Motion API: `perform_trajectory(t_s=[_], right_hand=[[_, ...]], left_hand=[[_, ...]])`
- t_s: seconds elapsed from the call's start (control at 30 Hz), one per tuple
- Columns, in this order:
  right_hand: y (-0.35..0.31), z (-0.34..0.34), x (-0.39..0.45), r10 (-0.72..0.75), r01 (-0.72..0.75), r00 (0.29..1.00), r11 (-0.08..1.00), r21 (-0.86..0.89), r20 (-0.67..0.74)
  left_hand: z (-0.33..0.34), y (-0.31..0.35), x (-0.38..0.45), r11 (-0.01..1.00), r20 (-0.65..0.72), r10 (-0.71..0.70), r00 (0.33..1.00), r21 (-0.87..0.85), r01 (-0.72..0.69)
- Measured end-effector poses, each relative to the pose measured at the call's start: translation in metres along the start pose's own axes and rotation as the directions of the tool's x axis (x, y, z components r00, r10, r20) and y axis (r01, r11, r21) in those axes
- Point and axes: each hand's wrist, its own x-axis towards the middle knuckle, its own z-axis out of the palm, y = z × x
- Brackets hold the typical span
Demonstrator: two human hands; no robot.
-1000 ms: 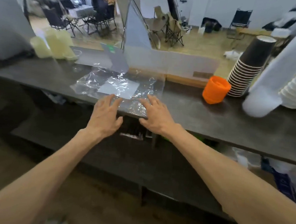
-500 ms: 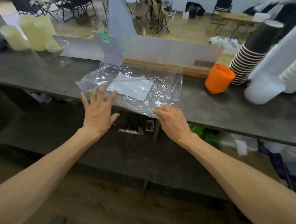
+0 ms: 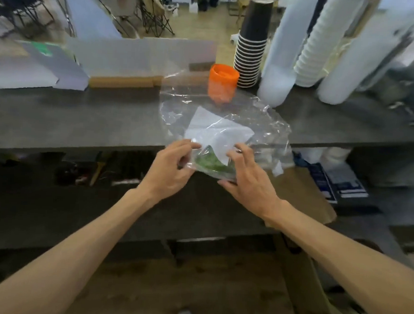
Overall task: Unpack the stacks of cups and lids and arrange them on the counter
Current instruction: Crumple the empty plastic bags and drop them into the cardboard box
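Observation:
A clear plastic bag (image 3: 258,126) with a white label hangs off the front edge of the dark counter (image 3: 83,121). My left hand (image 3: 169,171) pinches its near left edge and my right hand (image 3: 248,180) grips its near right edge, lifting that end off the counter. Behind the bag stands an orange cup stack (image 3: 223,85). A tall stack of black paper cups (image 3: 252,41) stands behind that. Sleeves of white lids or cups (image 3: 286,48) (image 3: 317,40) (image 3: 350,63) lean at the right.
A white folded card and a cardboard strip (image 3: 123,81) lie along the counter's back edge. Below the counter a shelf holds boxes and papers (image 3: 339,183). Chairs stand in the room beyond.
Both hands went from lying flat at the bag's edge to gripping it. The bag has been lifted and pulled toward me and to the right.

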Motion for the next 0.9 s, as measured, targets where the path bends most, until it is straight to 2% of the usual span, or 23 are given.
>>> perform_trajectory(t_s=[0.2,0.33,0.5,0.63,0.7,0.77,0.9], right_hand=[[0.067,-0.055,-0.076,0.076,-0.081,0.994,0.994,-0.076,-0.072],[0.122,-0.087,-0.164,0.189,-0.192,0.975,0.981,-0.015,-0.114],[0.198,-0.115,-0.295,0.295,-0.289,0.955,0.948,-0.134,0.027],[0.253,-0.111,-0.402,0.503,-0.464,0.845,0.859,-0.216,0.182],[0.271,-0.103,-0.447,0.569,-0.509,0.780,0.818,-0.267,0.258],[0.281,-0.094,-0.479,0.617,-0.532,0.695,0.787,-0.313,0.369],[0.301,-0.053,-0.497,0.681,-0.598,0.528,0.722,-0.348,0.507]], left_hand=[[0.102,0.122,0.007,0.957,0.161,0.019,0.987,-0.288,0.028],[0.188,0.199,-0.007,0.938,0.325,0.054,0.944,-0.341,0.063],[0.302,0.266,-0.033,0.949,0.568,0.119,0.814,-0.307,0.076],[0.383,0.298,-0.060,0.978,0.787,0.154,0.597,-0.206,0.019],[0.413,0.293,-0.069,0.988,0.827,0.147,0.542,-0.143,-0.051],[0.432,0.280,-0.074,0.989,0.832,0.138,0.538,-0.088,-0.117],[0.466,0.243,-0.076,0.974,0.796,0.040,0.603,0.104,-0.202]])
